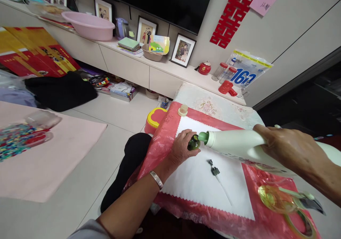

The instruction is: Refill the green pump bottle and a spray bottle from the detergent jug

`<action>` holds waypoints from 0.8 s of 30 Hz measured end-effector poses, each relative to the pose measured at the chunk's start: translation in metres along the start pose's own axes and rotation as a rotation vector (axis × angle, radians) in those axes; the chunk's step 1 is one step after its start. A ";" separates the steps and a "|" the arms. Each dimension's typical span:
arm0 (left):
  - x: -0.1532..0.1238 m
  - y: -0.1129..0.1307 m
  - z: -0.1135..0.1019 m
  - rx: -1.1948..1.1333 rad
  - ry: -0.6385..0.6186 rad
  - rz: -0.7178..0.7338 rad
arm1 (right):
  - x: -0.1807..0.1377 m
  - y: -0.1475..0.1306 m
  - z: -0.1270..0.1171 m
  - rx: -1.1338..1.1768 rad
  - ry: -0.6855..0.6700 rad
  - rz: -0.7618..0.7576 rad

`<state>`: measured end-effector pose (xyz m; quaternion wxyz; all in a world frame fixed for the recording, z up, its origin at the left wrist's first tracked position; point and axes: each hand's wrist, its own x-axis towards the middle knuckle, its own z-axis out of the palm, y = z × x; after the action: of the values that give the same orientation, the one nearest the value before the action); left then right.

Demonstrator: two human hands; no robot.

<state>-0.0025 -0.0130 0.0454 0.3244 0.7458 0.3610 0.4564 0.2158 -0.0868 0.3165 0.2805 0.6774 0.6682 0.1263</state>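
My left hand [183, 146] is wrapped round a small dark green bottle [194, 143] above a white scallop-edged sheet. By its handle, my right hand [287, 146] grips a large pale green jug [234, 141], tipped nearly level. The green spout [204, 137] of the jug meets the mouth of the small bottle; whether liquid is flowing I cannot make out. On the white sheet [194, 182] lies a dark pump top [214, 169] with a long clear tube. A pale cap [183, 110] rests at the far left corner of the sheet.
Red plastic [157, 161] covers the table beneath the sheet. At the right lie a yellow tape roll [266, 198] and another roll [306, 226]. A pink-covered table [66, 153] with colourful beads stands left. Behind, a long cabinet [128, 63] holds framed photos and a pink basin [90, 26].
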 end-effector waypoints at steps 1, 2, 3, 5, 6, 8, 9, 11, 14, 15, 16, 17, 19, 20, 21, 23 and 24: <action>0.000 0.000 0.000 -0.001 -0.002 0.002 | 0.000 0.000 0.000 0.000 -0.001 -0.002; 0.000 0.000 0.000 -0.001 -0.003 0.005 | 0.000 0.000 0.000 0.000 0.000 -0.002; 0.000 0.000 0.000 -0.002 -0.003 0.005 | 0.001 -0.001 -0.001 -0.001 0.001 -0.003; 0.000 0.000 -0.001 0.000 -0.003 0.002 | 0.000 -0.002 -0.004 -0.002 -0.006 -0.003; 0.001 0.000 -0.001 0.000 -0.004 -0.002 | 0.000 -0.003 -0.006 0.002 -0.017 0.004; 0.001 0.001 -0.002 -0.004 -0.007 -0.006 | 0.000 -0.005 -0.009 0.015 -0.041 0.018; 0.001 0.002 -0.002 -0.005 -0.007 -0.006 | 0.000 -0.006 -0.010 0.018 -0.047 0.020; 0.001 0.002 -0.002 -0.007 -0.006 -0.002 | 0.000 -0.005 -0.009 0.013 -0.037 0.017; 0.002 0.002 -0.002 -0.007 -0.003 0.001 | -0.001 -0.003 -0.005 -0.002 -0.003 0.000; 0.002 0.002 -0.002 -0.008 -0.002 0.003 | 0.000 -0.002 -0.004 -0.001 0.001 -0.006; 0.002 0.002 -0.002 -0.009 -0.001 0.004 | 0.000 -0.001 -0.002 -0.001 0.005 -0.012; 0.002 0.002 -0.002 -0.009 -0.002 0.005 | 0.000 0.000 -0.002 0.002 0.008 -0.020; 0.002 0.002 -0.002 -0.008 -0.005 0.004 | -0.001 0.001 -0.001 0.008 0.013 -0.028; 0.001 0.002 -0.002 -0.006 -0.006 0.002 | -0.001 0.001 -0.001 0.010 0.017 -0.029; 0.001 0.002 -0.002 -0.005 -0.004 0.001 | -0.001 0.001 -0.001 0.011 0.020 -0.028; 0.001 0.002 -0.001 -0.004 -0.002 0.002 | -0.001 0.001 -0.001 0.006 0.020 -0.027; 0.001 0.002 -0.001 -0.003 0.000 0.003 | -0.001 0.001 -0.001 0.002 0.018 -0.025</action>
<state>-0.0027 -0.0131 0.0476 0.3250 0.7458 0.3591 0.4575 0.2158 -0.0875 0.3184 0.2751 0.6683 0.6792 0.1282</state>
